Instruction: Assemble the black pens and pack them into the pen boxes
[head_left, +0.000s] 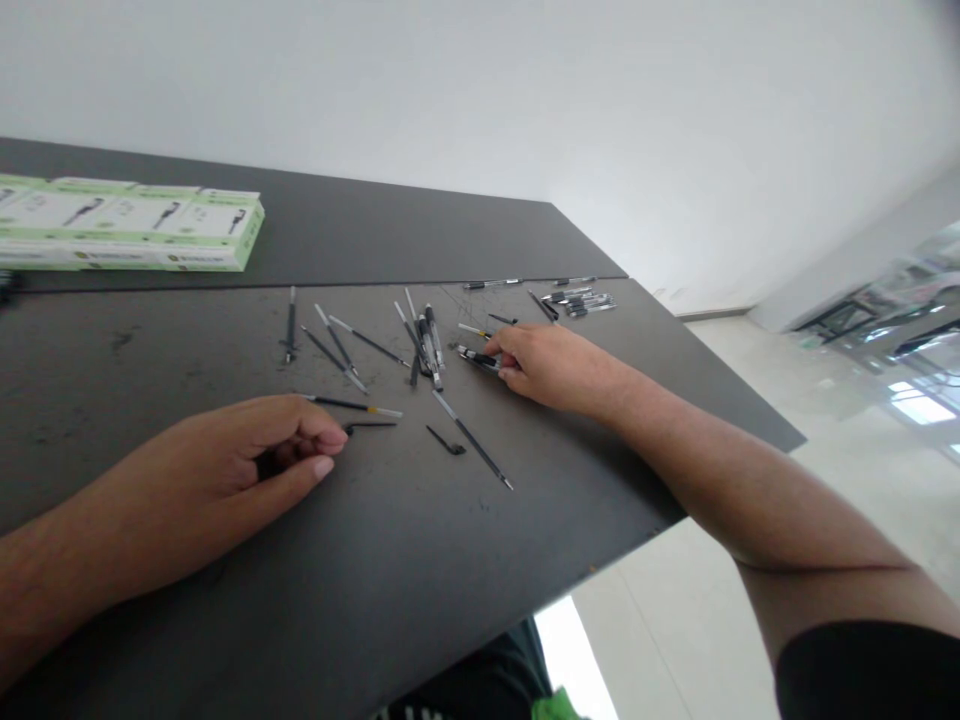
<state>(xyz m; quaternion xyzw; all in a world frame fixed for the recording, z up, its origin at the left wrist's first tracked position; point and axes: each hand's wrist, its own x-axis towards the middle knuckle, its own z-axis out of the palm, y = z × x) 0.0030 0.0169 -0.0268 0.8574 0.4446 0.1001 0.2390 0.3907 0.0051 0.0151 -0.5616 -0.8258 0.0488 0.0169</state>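
My right hand (551, 365) is closed on a clear-and-black pen (475, 355) at the table's middle right, fingertips over its near end. My left hand (244, 455) rests at the left, fingers loosely curled, with a gap between thumb and index finger and nothing visible in it. At its fingertips lies a thin black clip-like piece (375, 425). Just beyond is a black refill with a yellow band (352, 404). Another small black clip piece (448, 441) and a long refill (474, 442) lie between my hands. A few assembled pens (431, 345) sit together left of my right hand.
Several loose refills (334, 357) are scattered beyond my left hand. More pens (589, 302) lie in a group at the right, beyond my right hand. Green-and-white boxes (135, 225) stand at the back left of the dark table (337, 600), against the white wall.
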